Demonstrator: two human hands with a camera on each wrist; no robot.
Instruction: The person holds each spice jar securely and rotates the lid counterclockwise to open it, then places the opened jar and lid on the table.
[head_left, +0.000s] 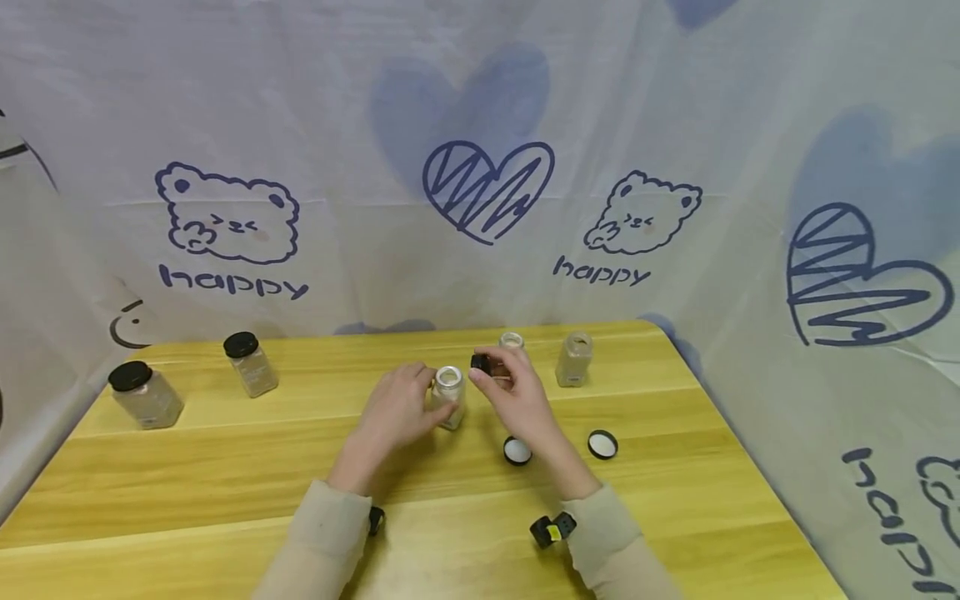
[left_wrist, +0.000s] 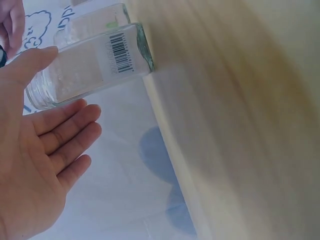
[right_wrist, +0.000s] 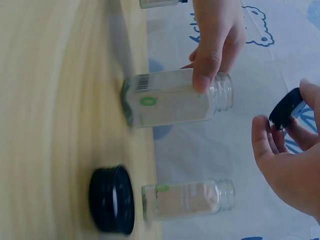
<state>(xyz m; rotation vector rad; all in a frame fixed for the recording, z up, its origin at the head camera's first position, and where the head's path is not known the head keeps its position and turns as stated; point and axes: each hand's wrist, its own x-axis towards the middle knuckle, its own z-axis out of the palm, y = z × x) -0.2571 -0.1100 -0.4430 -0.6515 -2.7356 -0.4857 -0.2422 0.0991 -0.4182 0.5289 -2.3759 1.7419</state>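
So the pale backdrop cloth (head_left: pixel 337 275) is basically just saying "happy" 3 times in the head view: 1 on the left (head_left: pixel 232 282), 1 right of centre (head_left: pixel 600 272), and 1 at the far right (head_left: pixel 896 521) that's running out of frame. The middle glass jar (right_wrist: pixel 172 112) is wearing a barcode (left_wrist: pixel 120 53), but its digits are coming out too small to read. It's also showing a green ring mark (right_wrist: pixel 148 101), kinda looking like an O or 0.
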